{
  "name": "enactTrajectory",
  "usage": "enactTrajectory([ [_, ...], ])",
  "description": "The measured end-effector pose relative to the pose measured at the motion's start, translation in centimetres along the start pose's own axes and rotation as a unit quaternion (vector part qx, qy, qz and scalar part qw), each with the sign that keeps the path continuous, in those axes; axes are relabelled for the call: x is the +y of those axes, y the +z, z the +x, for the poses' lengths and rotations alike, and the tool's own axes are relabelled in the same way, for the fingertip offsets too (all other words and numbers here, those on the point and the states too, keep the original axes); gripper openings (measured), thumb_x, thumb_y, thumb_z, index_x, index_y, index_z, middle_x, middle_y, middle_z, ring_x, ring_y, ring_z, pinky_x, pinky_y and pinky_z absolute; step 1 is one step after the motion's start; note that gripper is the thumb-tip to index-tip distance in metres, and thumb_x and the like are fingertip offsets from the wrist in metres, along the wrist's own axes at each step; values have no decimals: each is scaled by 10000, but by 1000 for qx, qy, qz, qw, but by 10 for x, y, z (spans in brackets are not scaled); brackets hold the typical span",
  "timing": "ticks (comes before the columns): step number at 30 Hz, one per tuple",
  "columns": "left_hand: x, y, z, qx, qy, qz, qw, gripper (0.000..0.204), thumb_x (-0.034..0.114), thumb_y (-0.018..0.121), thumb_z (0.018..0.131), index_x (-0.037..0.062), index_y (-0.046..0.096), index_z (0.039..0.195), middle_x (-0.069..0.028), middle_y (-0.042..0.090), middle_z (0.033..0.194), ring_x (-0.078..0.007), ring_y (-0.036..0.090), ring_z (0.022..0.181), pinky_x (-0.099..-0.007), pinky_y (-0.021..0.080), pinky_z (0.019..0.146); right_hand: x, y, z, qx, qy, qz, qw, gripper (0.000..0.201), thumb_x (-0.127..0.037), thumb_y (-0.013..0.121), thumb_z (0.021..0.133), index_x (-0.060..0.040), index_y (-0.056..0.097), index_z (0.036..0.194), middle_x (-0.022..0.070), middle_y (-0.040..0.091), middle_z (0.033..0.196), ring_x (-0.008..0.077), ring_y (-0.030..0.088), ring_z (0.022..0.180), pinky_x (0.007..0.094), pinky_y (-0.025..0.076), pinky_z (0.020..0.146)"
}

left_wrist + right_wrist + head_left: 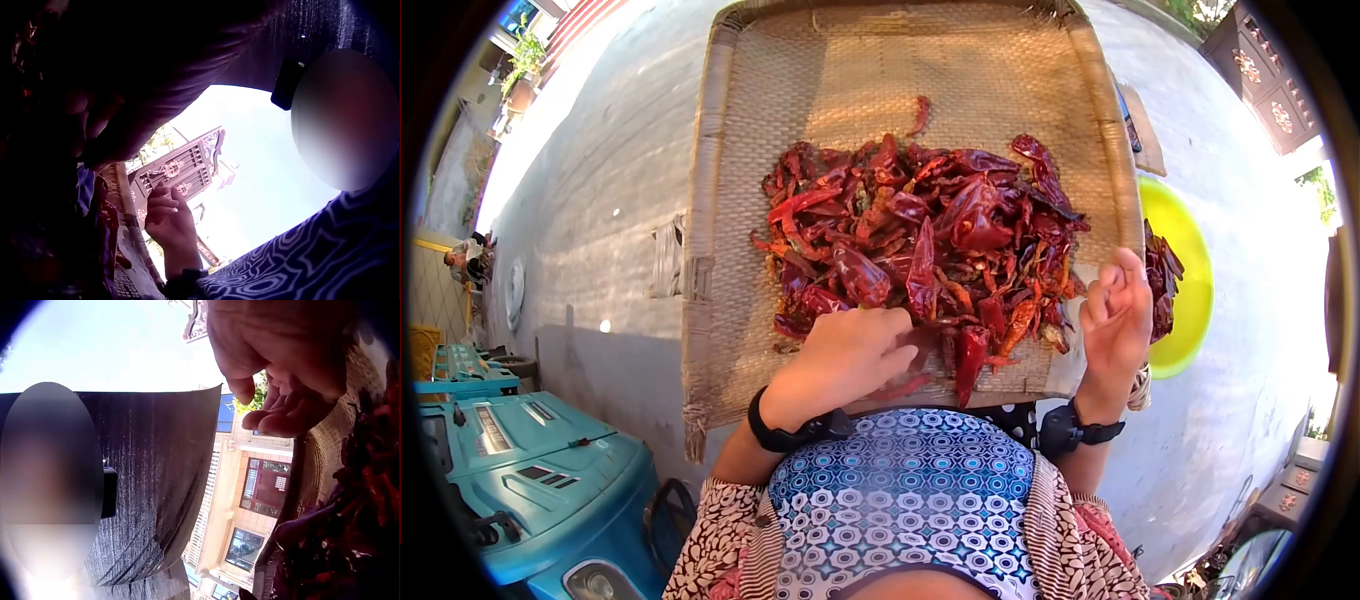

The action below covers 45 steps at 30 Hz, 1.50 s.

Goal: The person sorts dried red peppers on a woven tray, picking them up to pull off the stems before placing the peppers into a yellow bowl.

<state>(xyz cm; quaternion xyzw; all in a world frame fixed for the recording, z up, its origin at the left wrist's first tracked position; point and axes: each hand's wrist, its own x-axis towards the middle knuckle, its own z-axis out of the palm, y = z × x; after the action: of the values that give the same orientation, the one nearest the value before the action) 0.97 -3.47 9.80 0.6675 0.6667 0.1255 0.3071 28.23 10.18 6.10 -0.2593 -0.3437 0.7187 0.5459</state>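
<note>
Dried red chili peppers (960, 215) lie heaped on a woven tray (880, 60) in front of me. My left hand (840, 350) is low over the near edge of the heap, palm down, thumb apart from the forefinger. Blurred dark-red chili (900, 387) shows just below its fingertips; whether the fingers hold any, I cannot tell. Raised at the tray's right rim, my right hand (1118, 315) has loosely bent fingers and nothing in it. In the right wrist view its fingers (281, 422) hang beside the chilies (369, 506).
A yellow-green basin (1190, 290) with dark dried chilies (1162, 275) stands right of the tray, partly behind my right hand. A flat brown piece (1142, 130) lies above it. On the left is a teal vehicle (550, 480). Concrete ground (590, 240) surrounds the tray.
</note>
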Motion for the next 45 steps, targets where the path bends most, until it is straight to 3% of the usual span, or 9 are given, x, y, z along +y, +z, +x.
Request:
enactTrajectory([
  [2, 3, -9, 1, 18, -28, -79, 996, 245, 289, 612, 870, 55, 570, 927, -156, 643, 766, -369, 638, 748, -448, 490, 632, 1, 30, -9, -75, 62, -145, 985, 315, -264, 509, 994, -6, 551, 1170, 38, 614, 832, 87, 506, 534, 197, 394, 477],
  [3, 2, -11, 2, 14, -31, -86, 996, 211, 199, 657, 897, 9, 565, 907, -72, 665, 765, -135, 632, 675, -285, 473, 566, 3, 40, -11, -130, 105, -216, 962, 281, -238, 533, 984, -7, 562, 1141, 36, 620, 799, 89, 530, 515, 200, 408, 468],
  [7, -5, 9, 8, 52, 30, -350, 935, 169, 171, 600, 951, 22, 580, 1027, -18, 678, 833, -97, 606, 646, -232, 460, 542, 20, 74, -16, -285, 165, -415, 848, 206, -200, 578, 963, 2, 590, 1002, 31, 607, 674, 86, 587, 541, 237, 451, 483],
  [17, -3, 3, 9, -4, -26, -486, 873, 154, 130, 619, 941, 41, 587, 1063, -34, 628, 967, -50, 567, 700, -189, 433, 576, 26, 77, -18, -223, 278, -322, 877, 235, -232, 532, 999, -28, 600, 904, 17, 623, 709, 85, 588, 539, 206, 447, 479],
  [21, -3, 6, 10, 186, 40, -225, 956, 188, 86, 651, 898, 40, 616, 1076, -77, 549, 1128, -64, 542, 689, -217, 458, 648, 22, 51, -8, -69, 130, -190, 971, 306, -318, 493, 1016, -33, 599, 984, 19, 596, 705, 102, 541, 501, 224, 427, 463],
  [24, -2, 3, 12, 156, 2, -195, 968, 258, 78, 649, 885, 56, 624, 1141, -111, 482, 1252, -87, 550, 703, -244, 476, 691, 7, 24, 7, 89, 44, -39, 994, 359, -371, 450, 1026, -42, 596, 1042, 5, 538, 704, 105, 465, 521, 239, 378, 481],
  [30, -8, 14, 18, 153, 46, -187, 969, 327, 52, 632, 889, 77, 617, 1215, -112, 497, 1258, -111, 557, 719, -254, 490, 708, -23, -48, 18, 28, -69, 238, 968, 416, -380, 441, 1020, -26, 564, 1201, 36, 545, 915, 115, 409, 624, 241, 354, 523],
  [36, -7, 14, 16, 176, 25, -514, 839, 160, 35, 650, 898, 33, 603, 1051, -55, 555, 1104, -84, 579, 738, -234, 500, 654, 7, 31, -5, -56, 30, -109, 992, 350, -291, 465, 1013, -8, 537, 1205, 47, 576, 835, 100, 513, 526, 211, 396, 468],
  [45, -6, 12, 13, 167, -5, -510, 844, 160, 67, 688, 888, 84, 530, 912, 20, 576, 784, -54, 578, 656, -182, 451, 569, 40, 85, -16, -284, 206, -370, 860, 263, -207, 641, 935, -2, 534, 1060, 67, 639, 717, 95, 602, 533, 246, 441, 453],
])
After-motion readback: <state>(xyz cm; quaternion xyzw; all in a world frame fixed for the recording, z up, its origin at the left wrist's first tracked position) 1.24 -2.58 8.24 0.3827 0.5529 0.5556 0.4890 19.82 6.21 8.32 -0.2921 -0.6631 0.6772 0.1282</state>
